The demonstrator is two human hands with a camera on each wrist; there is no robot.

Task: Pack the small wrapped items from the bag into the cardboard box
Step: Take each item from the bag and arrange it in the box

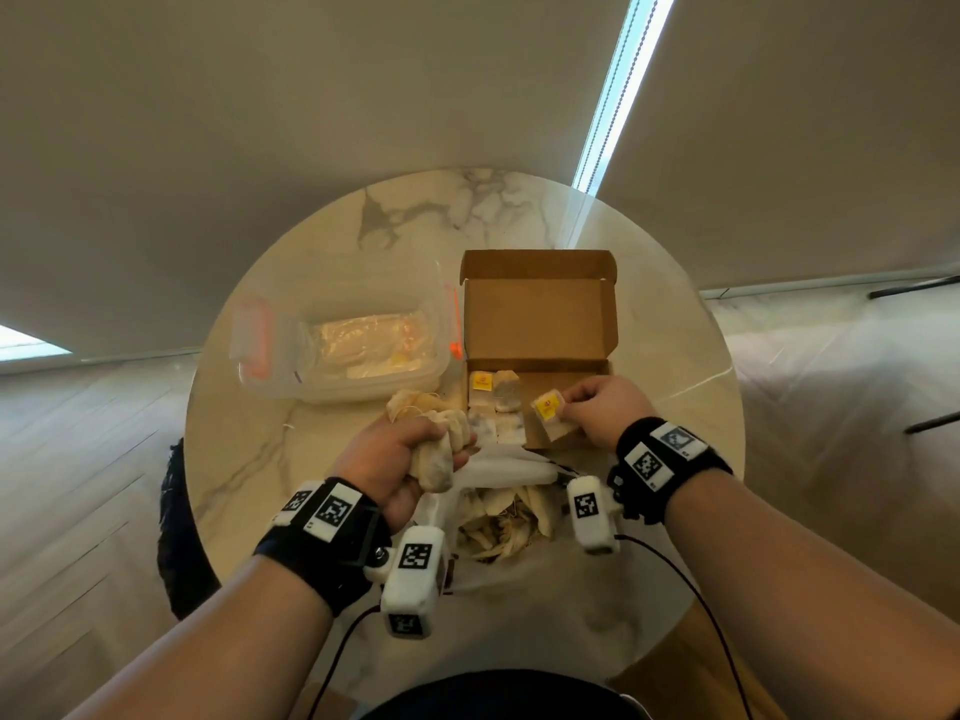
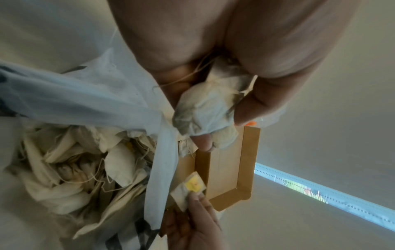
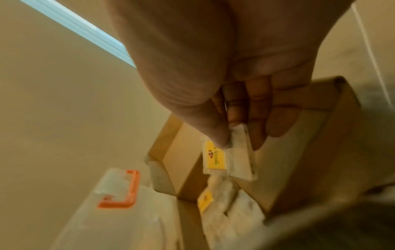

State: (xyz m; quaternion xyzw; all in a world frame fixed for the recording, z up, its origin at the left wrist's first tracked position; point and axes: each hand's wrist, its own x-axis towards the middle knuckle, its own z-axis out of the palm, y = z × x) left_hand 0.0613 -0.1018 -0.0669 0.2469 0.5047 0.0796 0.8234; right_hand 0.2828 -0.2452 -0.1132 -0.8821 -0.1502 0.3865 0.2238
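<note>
An open cardboard box (image 1: 540, 314) sits on the round marble table (image 1: 322, 459), lid flap up, with several tea bags (image 1: 493, 402) lying at its left end. My right hand (image 1: 602, 407) pinches one tea bag with a yellow tag (image 1: 550, 415) just above the box's near right part; the right wrist view shows that tea bag (image 3: 226, 160) between thumb and fingers. My left hand (image 1: 410, 454) grips a bunch of tea bags (image 1: 441, 428) left of the box, also seen as the bunch (image 2: 205, 108). The white bag (image 1: 498, 511) lies open near me, full of tea bags (image 2: 85, 169).
A clear plastic container with orange latches (image 1: 343, 340) stands left of the box, holding pale contents. Wrist camera cables trail toward me. Bare marble lies beyond the box and at the table's left and right rims.
</note>
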